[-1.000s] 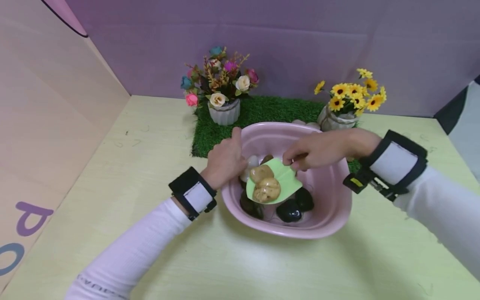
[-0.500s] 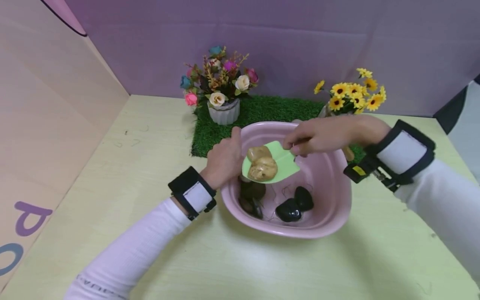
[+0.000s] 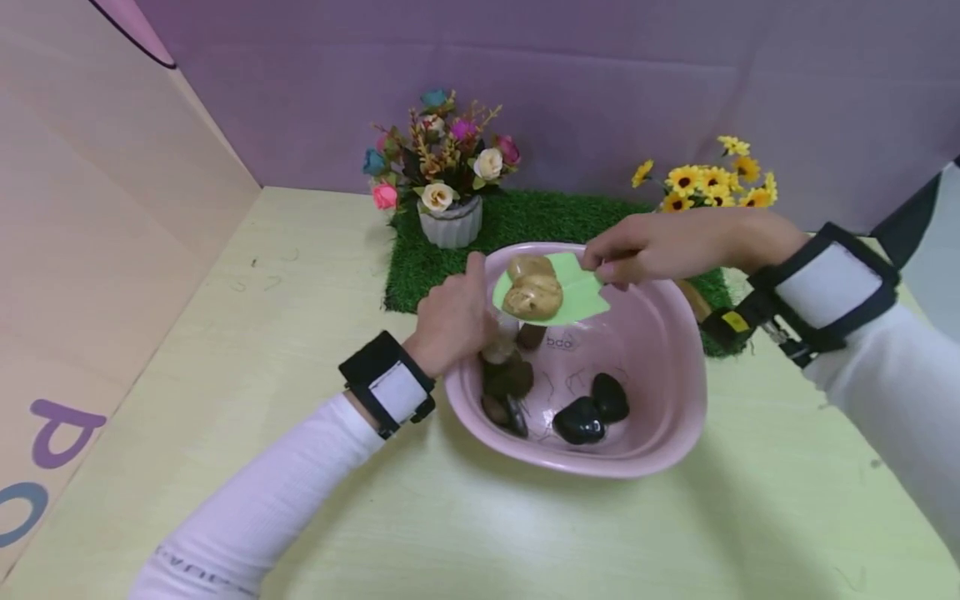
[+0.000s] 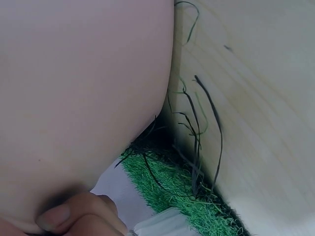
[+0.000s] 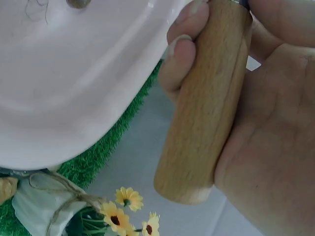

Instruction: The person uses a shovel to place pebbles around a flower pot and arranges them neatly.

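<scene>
My left hand (image 3: 452, 315) grips the left rim of a pink plastic basin (image 3: 663, 392). In the left wrist view its fingers (image 4: 86, 211) curl against the basin wall. My right hand (image 3: 671, 243) holds a small trowel (image 3: 588, 293) with a light green blade; its wooden handle (image 5: 204, 108) lies between fingers and palm in the right wrist view. Two glossy tan stones (image 3: 534, 297) rest on the blade, above the far part of the basin. Inside the basin lie two black stones (image 3: 580, 421) and several brown, white and grey stones (image 3: 510, 379) along the left side, partly hidden.
Behind the basin, a mat of artificial grass (image 3: 540, 212) bears a pot of mixed flowers (image 3: 450, 223) and a pot of yellow flowers (image 3: 705, 187), half hidden by my right hand. A pale wooden table (image 3: 300, 333) meets a purple backdrop (image 3: 600, 100).
My right hand has raised the trowel with the two tan stones and moved it toward the basin's far side, uncovering stones and a printed mark below. My left hand stays on the rim.
</scene>
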### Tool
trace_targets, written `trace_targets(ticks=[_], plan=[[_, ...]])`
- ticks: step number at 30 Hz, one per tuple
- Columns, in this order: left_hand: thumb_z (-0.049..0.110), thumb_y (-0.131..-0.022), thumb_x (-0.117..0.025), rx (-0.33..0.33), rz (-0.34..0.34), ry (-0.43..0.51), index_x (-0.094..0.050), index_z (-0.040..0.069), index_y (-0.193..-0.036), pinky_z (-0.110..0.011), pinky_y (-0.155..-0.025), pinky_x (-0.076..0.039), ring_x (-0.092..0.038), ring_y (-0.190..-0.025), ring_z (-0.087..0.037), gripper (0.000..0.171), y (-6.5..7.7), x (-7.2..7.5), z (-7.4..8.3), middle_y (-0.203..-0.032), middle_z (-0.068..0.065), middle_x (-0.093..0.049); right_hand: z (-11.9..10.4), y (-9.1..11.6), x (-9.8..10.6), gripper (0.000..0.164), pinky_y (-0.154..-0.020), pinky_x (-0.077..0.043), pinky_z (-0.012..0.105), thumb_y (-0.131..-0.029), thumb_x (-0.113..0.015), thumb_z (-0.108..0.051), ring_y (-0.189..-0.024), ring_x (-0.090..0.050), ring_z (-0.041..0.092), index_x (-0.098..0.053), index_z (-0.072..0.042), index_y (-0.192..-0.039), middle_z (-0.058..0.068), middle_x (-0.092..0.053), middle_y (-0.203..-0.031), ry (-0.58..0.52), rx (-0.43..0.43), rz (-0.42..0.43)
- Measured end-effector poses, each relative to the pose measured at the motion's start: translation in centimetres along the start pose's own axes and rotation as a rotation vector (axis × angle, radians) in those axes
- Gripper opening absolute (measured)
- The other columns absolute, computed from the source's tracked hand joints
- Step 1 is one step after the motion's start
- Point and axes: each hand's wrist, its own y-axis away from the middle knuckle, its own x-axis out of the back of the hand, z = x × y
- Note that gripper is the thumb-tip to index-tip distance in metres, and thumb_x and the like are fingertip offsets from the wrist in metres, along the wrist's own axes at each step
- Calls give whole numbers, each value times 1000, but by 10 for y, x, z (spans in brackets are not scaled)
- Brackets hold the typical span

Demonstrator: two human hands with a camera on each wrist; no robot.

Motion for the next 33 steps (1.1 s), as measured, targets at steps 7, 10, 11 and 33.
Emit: trace_targets(ticks=[7, 10, 11, 33], plan=[[24, -84, -74, -42, 7, 37, -38, 8, -124, -40, -54, -52, -66, -75, -33, 56, 1, 2, -2, -93, -16, -63, 8, -1, 10, 53, -92, -49, 43, -99, -53, -25, -97, -59, 20, -41, -5, -147, 9, -64, -110, 36, -51, 24], [21, -84, -72, -50, 10, 45, -38, 8, -125, -38, -52, -52, -66, -75, -31, 55, 1, 2, -2, -94, -15, -63, 10, -2, 13, 50, -87, -49, 40, -100, -52, -21, -90, -59, 20, -42, -4, -145, 8, -64, -101, 48, -57, 31], [20, -84, -72, -50, 11, 41, -37, 8, -126, -37, -52, -52, -66, -75, -31, 56, 1, 2, -2, -95, -15, -64, 10, -3, 14, 49, -87, -49, 39, -100, -51, -20, -89, -59, 19, -42, -4, -145, 8, -64, -100, 55, -60, 33], [13, -83, -68, -21, 12, -33, -36, 6, -132, -39, -52, -52, -67, -73, -33, 59, -1, 0, 1, -93, -17, -65, 51, -17, 36, 50, -101, -44, 59, -105, -38, -21, -124, -53, 41, -34, 3, -148, 27, -43, -146, 42, -150, 136]])
